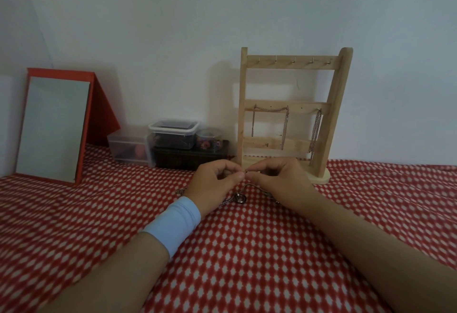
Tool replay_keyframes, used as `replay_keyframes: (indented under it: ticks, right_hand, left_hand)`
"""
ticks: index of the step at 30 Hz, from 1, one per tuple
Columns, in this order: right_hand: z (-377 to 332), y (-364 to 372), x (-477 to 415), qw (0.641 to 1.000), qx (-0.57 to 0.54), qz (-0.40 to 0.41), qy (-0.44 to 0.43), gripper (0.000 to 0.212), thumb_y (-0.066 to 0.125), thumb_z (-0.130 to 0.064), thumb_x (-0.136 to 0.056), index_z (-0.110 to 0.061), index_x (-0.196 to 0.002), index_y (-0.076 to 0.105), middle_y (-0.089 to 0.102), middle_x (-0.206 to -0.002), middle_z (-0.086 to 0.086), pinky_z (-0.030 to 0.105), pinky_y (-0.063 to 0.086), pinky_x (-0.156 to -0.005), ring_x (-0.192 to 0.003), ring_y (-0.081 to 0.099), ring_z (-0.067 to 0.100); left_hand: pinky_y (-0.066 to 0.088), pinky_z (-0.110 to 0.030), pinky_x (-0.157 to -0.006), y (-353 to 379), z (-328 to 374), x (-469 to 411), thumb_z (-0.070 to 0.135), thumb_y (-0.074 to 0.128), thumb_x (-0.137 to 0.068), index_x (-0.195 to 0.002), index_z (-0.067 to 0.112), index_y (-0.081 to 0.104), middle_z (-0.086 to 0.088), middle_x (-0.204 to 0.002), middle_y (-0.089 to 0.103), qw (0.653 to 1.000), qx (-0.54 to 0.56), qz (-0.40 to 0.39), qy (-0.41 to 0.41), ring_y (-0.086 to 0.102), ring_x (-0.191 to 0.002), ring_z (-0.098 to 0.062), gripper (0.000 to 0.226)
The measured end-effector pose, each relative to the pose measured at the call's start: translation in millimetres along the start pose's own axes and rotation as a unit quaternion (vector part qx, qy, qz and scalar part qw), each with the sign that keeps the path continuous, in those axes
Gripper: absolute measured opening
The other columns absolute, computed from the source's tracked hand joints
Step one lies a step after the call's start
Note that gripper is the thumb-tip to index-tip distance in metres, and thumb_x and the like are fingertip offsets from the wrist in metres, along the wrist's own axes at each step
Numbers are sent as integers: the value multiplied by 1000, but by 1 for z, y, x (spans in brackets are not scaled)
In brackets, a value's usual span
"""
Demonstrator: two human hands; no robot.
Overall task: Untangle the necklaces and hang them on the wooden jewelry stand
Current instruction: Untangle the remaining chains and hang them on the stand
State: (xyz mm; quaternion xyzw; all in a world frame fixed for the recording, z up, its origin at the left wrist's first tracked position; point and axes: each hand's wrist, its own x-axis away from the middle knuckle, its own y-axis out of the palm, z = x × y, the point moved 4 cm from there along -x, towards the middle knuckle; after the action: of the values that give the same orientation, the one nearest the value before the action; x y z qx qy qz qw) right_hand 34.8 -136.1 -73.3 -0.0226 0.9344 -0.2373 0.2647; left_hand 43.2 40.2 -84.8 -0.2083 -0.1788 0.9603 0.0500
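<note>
The wooden jewelry stand (294, 112) stands against the wall, right of centre. Two chains hang from its middle bar: one (270, 120) draped between two hooks, another (315, 132) at the right. Just in front of the stand's base, my left hand (215, 181) and my right hand (277, 176) meet, fingertips pinching a thin necklace chain between them. The rest of that necklace (239, 197), with a ring-shaped pendant, lies on the cloth beneath my hands. A small piece of chain (180, 191) shows left of my left hand.
A red-and-white patterned cloth (247, 251) covers the surface. A red-framed mirror (53, 127) leans at the left. Clear plastic boxes (173, 134) and a dark box (190, 158) sit by the wall, left of the stand.
</note>
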Motion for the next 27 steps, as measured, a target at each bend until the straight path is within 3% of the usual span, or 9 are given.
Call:
replay_keyframes:
  ticks: [3, 9, 14, 16, 19, 21, 23, 27]
  right_hand:
    - [1, 0, 0, 1000, -17, 12, 10, 9, 73, -17, -92, -15, -95, 82, 79, -88, -6, 26, 61, -79, -83, 74, 10]
    - [7, 0, -1, 995, -53, -8, 85, 13, 69, -22, -95, -16, -94, 81, 79, -90, -7, 17, 57, -78, -86, 73, 6]
    - [3, 0, 1, 996, -30, -20, 82, 16, 66, -22, -97, -16, -95, 80, 79, -91, -7, 17, 56, -79, -87, 73, 6]
    - [3, 0, 1, 993, -62, -25, 103, 16, 66, -20, -97, -12, -97, 80, 78, -83, -8, 15, 54, -73, -78, 72, 1]
    - [3, -1, 1, 984, -97, -58, 135, 21, 61, -18, -100, -5, -101, 77, 64, -52, -18, 6, 42, -51, -48, 59, -9]
    - [3, -1, 2, 981, -106, -76, 142, 22, 59, -18, -101, -3, -103, 76, 59, -46, -20, 5, 39, -46, -43, 54, -10]
    - [2, -2, 2, 982, -106, -76, 134, 21, 60, -17, -101, -4, -101, 76, 62, -49, -18, 6, 41, -48, -46, 57, -9]
    - [-3, -2, 1, 993, -57, -51, 88, 16, 65, -20, -98, -14, -97, 79, 78, -86, -9, 10, 52, -71, -80, 71, 0]
  left_hand:
    - [55, -26, -84, 1, 3, 1, 20, 68, -90, -90, 24, 74, 7, -85, 72, 999, -19, 19, 21, 66, -86, -7, 8]
    - [48, -11, -76, 2, 8, 3, 23, 65, -90, -89, 25, 72, 14, -83, 67, 994, -79, 38, 66, 61, -83, 1, 7]
    - [52, -20, -77, 2, 9, 4, 29, 64, -90, -91, 28, 70, 16, -85, 65, 987, -123, 48, 88, 60, -84, 0, 6]
    - [53, -25, -79, 1, 10, 3, 30, 65, -90, -91, 30, 70, 16, -87, 66, 984, -139, 52, 100, 60, -85, 1, 6]
    - [53, -27, -81, 0, 11, 4, 29, 64, -90, -91, 29, 69, 17, -90, 64, 980, -151, 56, 120, 59, -88, 1, 5]
    - [52, -25, -81, 1, 14, 4, 27, 63, -91, -92, 28, 67, 16, -92, 63, 974, -165, 56, 145, 59, -89, 0, 5]
    - [50, -21, -80, 1, 16, 5, 25, 62, -92, -92, 26, 66, 14, -92, 61, 967, -182, 51, 169, 58, -88, -2, 4]
    - [54, -22, -76, 3, 14, 5, 19, 63, -92, -94, 21, 67, 10, -90, 64, 982, -127, 30, 134, 61, -82, -4, 5]
